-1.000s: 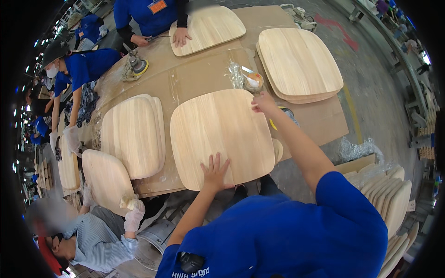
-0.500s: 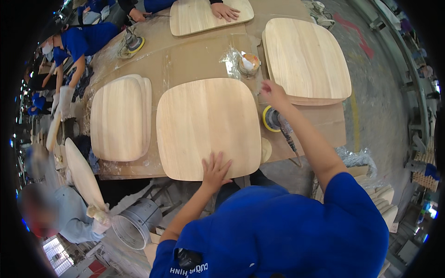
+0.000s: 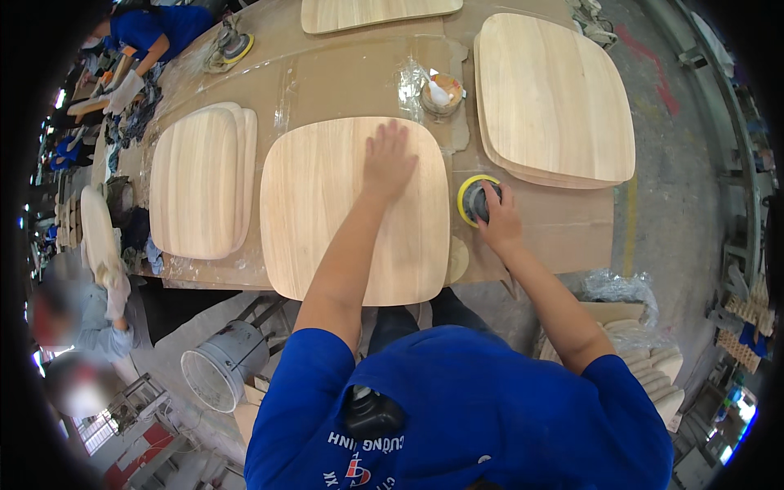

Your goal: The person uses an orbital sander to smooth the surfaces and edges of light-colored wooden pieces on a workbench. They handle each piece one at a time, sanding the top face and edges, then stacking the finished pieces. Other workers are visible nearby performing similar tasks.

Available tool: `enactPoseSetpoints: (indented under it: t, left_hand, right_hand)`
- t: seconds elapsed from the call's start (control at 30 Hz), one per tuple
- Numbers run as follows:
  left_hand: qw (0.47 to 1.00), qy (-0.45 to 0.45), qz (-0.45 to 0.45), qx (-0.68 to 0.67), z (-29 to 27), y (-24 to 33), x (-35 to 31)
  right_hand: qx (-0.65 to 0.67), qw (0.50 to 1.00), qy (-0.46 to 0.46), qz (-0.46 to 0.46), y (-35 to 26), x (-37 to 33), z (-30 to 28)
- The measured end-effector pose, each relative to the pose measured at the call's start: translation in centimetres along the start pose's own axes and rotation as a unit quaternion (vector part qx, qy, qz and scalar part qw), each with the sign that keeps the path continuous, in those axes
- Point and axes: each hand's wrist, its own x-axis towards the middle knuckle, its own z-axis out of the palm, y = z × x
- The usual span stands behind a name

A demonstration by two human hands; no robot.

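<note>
A pale wooden panel with rounded corners (image 3: 318,204) lies flat on the table straight in front of me. On its far part rests my left hand (image 3: 390,159), flat with the fingers stretched out. To the right of the panel is a round disc sander (image 3: 469,200) with a yellow rim and a dark body. My right hand (image 3: 501,216) is closed round the sander's top, which covers part of it.
Wooden panels are stacked at left (image 3: 196,188) and right (image 3: 555,98). Beyond my panel stands a small tub (image 3: 443,94) with a white scoop-like thing. Another sander (image 3: 235,47) sits far left. A grey bucket (image 3: 216,367) stands below the table. Co-workers work at left.
My left hand has moved from the panel's near edge to its far part. My right hand has come down from beside the right stack and taken hold of the sander.
</note>
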Motion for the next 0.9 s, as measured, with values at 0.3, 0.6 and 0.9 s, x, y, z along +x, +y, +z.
enactPoseSetpoints:
  t: [0.3, 0.6, 0.9]
  left_hand:
    - [0.958, 0.035, -0.274, 0.072, -3.2, -14.3, -5.1]
    - [0.890, 0.002, -0.434, 0.137, -1.9, -12.3, -0.5]
    - [0.990, 0.042, -0.135, 0.021, 1.0, 0.4, 1.0]
  right_hand:
    - [0.003, 1.000, -0.017, -0.025, 0.2, 0.2, -0.3]
    - [-0.027, 0.998, -0.005, -0.052, 0.6, 0.3, -0.1]
    - [-0.015, 0.999, 0.003, -0.035, 0.4, 0.6, 0.1]
